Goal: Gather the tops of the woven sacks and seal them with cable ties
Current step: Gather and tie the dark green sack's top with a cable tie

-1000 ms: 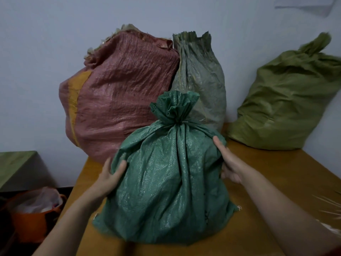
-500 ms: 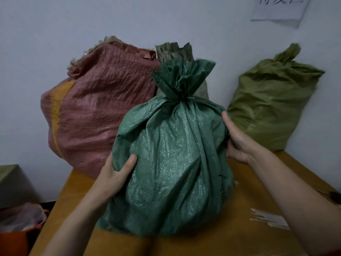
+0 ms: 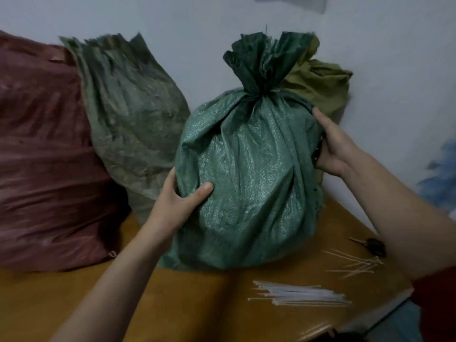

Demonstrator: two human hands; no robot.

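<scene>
As I view it remotely: the green sack (image 3: 249,174), neck gathered and tied, stands on the table (image 3: 197,304) between both hands. The left hand (image 3: 180,201) clasps its lower flank, thumb across the front. The right hand (image 3: 330,144) clasps the upper flank, fingers hidden behind. Loose cable ties (image 3: 298,294) lie below the right hand, and an olive sack (image 3: 320,82) sits just behind it.

Orange-brown wooden table (image 3: 197,304) carries: red sack (image 3: 44,169) left, grey-green sack (image 3: 128,114) beside it, dark green sack (image 3: 246,181) centre. Front right: cable tie bundle (image 3: 301,293), loose ties (image 3: 357,264), scissors (image 3: 372,245).
</scene>
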